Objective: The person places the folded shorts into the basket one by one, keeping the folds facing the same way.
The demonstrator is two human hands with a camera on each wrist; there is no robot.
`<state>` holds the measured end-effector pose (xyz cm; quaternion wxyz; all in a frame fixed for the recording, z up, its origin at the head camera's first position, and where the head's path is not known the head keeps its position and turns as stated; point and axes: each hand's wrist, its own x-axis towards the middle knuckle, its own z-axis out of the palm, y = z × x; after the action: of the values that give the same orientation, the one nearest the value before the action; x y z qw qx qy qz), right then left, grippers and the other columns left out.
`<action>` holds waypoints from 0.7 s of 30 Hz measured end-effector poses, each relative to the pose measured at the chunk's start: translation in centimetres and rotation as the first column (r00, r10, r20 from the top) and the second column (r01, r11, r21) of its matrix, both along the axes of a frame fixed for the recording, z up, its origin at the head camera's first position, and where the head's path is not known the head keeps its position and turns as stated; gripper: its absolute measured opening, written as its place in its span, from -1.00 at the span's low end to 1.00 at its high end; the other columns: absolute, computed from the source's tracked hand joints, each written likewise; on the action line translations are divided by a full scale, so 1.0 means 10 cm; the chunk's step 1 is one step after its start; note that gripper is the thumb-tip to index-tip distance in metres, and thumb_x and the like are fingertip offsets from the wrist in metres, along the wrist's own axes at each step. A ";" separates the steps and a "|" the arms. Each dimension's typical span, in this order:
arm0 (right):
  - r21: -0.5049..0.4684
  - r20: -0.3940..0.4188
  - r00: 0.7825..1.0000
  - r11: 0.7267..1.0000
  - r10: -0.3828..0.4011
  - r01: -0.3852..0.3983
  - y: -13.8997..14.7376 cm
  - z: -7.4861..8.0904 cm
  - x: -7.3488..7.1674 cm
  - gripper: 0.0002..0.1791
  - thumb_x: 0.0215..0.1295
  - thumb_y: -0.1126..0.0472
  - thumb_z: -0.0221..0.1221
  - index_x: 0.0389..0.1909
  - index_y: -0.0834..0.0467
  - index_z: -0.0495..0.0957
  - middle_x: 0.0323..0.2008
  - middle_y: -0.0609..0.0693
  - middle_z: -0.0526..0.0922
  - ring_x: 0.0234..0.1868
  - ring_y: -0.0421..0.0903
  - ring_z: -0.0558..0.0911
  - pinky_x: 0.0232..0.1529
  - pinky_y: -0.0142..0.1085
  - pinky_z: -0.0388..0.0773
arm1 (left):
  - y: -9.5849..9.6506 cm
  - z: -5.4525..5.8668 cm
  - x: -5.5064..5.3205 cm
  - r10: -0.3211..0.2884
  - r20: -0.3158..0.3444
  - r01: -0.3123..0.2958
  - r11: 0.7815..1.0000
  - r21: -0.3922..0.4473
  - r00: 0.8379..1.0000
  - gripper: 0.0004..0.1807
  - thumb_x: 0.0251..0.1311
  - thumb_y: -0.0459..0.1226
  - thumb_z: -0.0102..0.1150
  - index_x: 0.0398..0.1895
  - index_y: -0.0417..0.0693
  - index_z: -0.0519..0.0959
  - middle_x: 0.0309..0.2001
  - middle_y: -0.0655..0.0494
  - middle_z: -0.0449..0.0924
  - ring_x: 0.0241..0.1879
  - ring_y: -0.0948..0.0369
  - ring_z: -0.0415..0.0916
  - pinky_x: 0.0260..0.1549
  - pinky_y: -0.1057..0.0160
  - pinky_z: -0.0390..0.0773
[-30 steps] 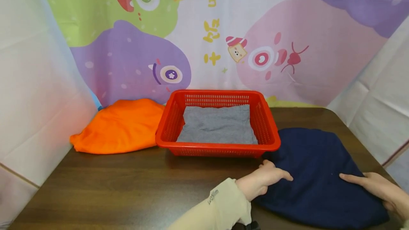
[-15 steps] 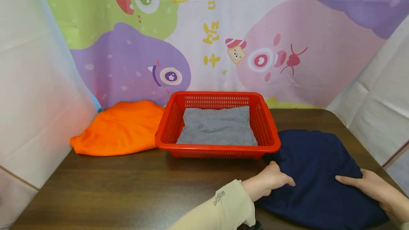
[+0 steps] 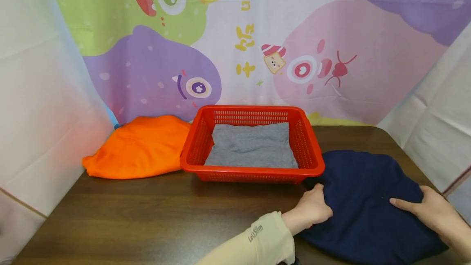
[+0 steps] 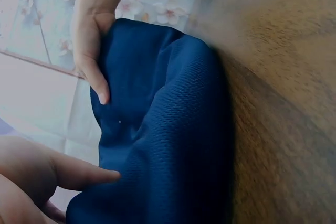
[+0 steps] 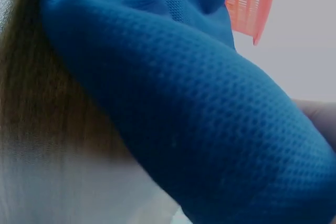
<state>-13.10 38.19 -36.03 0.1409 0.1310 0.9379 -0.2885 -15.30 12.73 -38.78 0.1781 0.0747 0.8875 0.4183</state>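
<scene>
A navy blue folded cloth (image 3: 368, 207) with a mesh-like knit lies on the table's right side; which garment it is, if any, I cannot tell. My left hand (image 3: 312, 207) grips its left edge, with the thumb over the top. At the right edge my right hand (image 3: 432, 214) holds it, thumb laid on the upper face and the other fingers mostly hidden behind. In the left wrist view, the cloth (image 4: 157, 108) bulges in a soft fold between both hands. The right wrist view is largely filled by the cloth (image 5: 184, 114).
A red plastic basket (image 3: 254, 171) stands mid-table, touching or close to the navy cloth, with a folded grey cloth (image 3: 252, 146) inside. Left of it lies an orange cloth (image 3: 143, 148). A cartoon-printed curtain (image 3: 246, 89) hangs behind the brown table (image 3: 165, 216).
My left hand has shifted slightly and its thumb has drawn in on the cloth's left edge. My right hand has moved a little farther up along the right edge. Basket and orange cloth stay put.
</scene>
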 end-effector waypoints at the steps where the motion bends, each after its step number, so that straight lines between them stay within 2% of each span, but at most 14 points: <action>1: 0.022 -0.020 1.000 1.000 -0.008 0.009 -0.01 0.01 0.01 0.06 0.11 -0.27 0.10 0.15 0.63 0.00 -0.05 0.56 0.35 -0.29 0.17 0.55 -0.31 -0.07 0.48 | 0.00 0.01 0.00 -0.020 -0.027 0.019 1.000 -0.020 0.999 -0.37 -0.12 -0.39 0.26 0.13 -0.01 0.35 -0.07 0.13 0.53 -0.23 0.21 0.50 -0.29 0.29 0.53; 6: 0.151 -0.161 0.985 0.985 -0.055 0.080 -0.05 0.06 0.06 0.11 0.13 -0.25 0.08 0.19 0.66 -0.11 0.01 0.65 0.17 -0.13 0.47 0.36 -0.18 0.15 0.37 | -0.02 0.06 0.00 -0.117 -0.117 0.108 0.991 -0.079 0.986 -0.46 -0.04 -0.30 0.23 0.10 0.01 0.39 -0.09 0.20 0.56 -0.29 0.27 0.51 -0.28 0.36 0.51; 10: 0.198 -0.214 0.973 0.972 -0.085 0.128 -0.08 0.10 0.08 0.13 0.14 -0.26 0.06 0.20 0.67 -0.17 0.02 0.67 0.13 -0.08 0.52 0.28 -0.11 0.22 0.29 | -0.04 0.08 0.01 -0.128 -0.133 0.125 0.992 -0.026 0.983 -0.49 -0.02 -0.30 0.21 0.10 0.00 0.41 -0.07 0.21 0.56 -0.25 0.30 0.50 -0.24 0.38 0.49; 12: 0.191 -0.229 0.969 0.972 -0.092 0.137 -0.10 0.12 0.09 0.11 0.14 -0.25 0.07 0.21 0.64 -0.14 0.01 0.65 0.17 -0.10 0.50 0.32 -0.15 0.20 0.32 | -0.04 0.08 0.03 -0.105 -0.110 0.108 0.994 0.027 0.988 -0.50 -0.04 -0.35 0.19 0.07 -0.01 0.43 -0.08 0.21 0.55 -0.24 0.31 0.48 -0.24 0.38 0.48; 15: 0.175 -0.249 0.965 0.976 -0.084 0.131 -0.11 0.16 0.10 0.07 0.13 -0.25 0.09 0.19 0.62 -0.07 -0.03 0.62 0.25 -0.17 0.46 0.38 -0.23 0.13 0.37 | -0.04 0.05 0.07 -0.063 -0.043 0.066 0.994 0.091 0.997 -0.50 -0.07 -0.42 0.16 0.04 -0.02 0.43 -0.12 0.18 0.55 -0.25 0.29 0.46 -0.25 0.34 0.49; 21: 0.216 -0.275 0.961 0.973 -0.017 0.079 -0.15 0.22 0.12 0.04 0.13 -0.25 0.09 0.16 0.62 0.00 -0.06 0.60 0.29 -0.20 0.45 0.41 -0.26 0.12 0.38 | 0.01 0.00 0.13 -0.039 0.075 0.031 0.994 0.102 0.996 -0.40 -0.11 -0.40 0.23 0.09 -0.03 0.32 -0.11 0.09 0.52 -0.20 0.21 0.47 -0.25 0.28 0.49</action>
<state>-11.92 36.66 -33.80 -0.0119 0.1283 0.9715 -0.1990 -14.03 12.85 -38.78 0.2153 0.0830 0.8565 0.4618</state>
